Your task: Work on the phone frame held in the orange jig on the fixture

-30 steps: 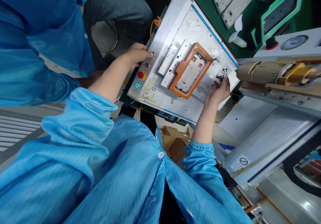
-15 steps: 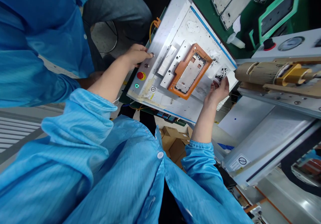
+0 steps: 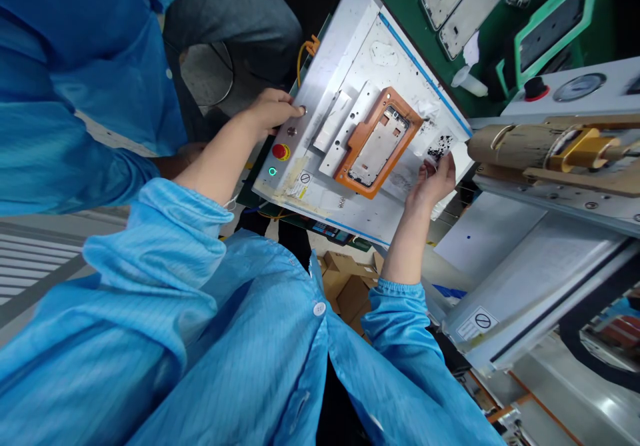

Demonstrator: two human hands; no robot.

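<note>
While both hands hold where they were a second ago, almost nothing has shifted apart from a slight drift of the view. Between them lies the white machine surface (image 3: 400,73), and on it, midway between the hands, the orange fixture (image 3: 357,145) with the metal phone frame (image 3: 377,146) seated inside. The left hand (image 3: 270,109) stays curled, a fingertip pressed on a small silver button (image 3: 303,109); just below that hand sits the red stop button (image 3: 280,151). The right hand (image 3: 434,181) still rests half open at the surface's near edge, fingertips touching a black-speckled patch (image 3: 441,146).
</note>
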